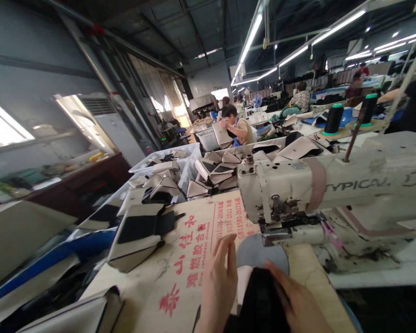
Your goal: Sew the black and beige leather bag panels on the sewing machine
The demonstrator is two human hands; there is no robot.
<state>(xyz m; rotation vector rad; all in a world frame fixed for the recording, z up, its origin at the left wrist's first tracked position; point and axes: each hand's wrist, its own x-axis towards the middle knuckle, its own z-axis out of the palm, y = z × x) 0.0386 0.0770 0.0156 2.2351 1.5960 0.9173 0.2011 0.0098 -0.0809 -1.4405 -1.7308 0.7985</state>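
Observation:
My left hand [219,275] is raised over the plywood board, fingers stretched upward, beside a black and beige sewn fabric piece [261,300]. That piece lies at the bottom of the view, partly hidden by my hands. On its right side, my right hand [294,296] grips the black edge, fingers pointing toward the sewing machine. A round grey plate [263,252] shows just beyond the piece. The sewing machine [280,185] stands to the right, its needle area above and beyond my right hand.
The plywood board [208,259] bears red print. A beige and black sewn piece [138,231] lies on its left side, with another [83,314] nearer. White bins [190,171] hold several such pieces. Black thread cones [333,119] stand behind the machine. A co-worker [241,129] sits beyond the bins.

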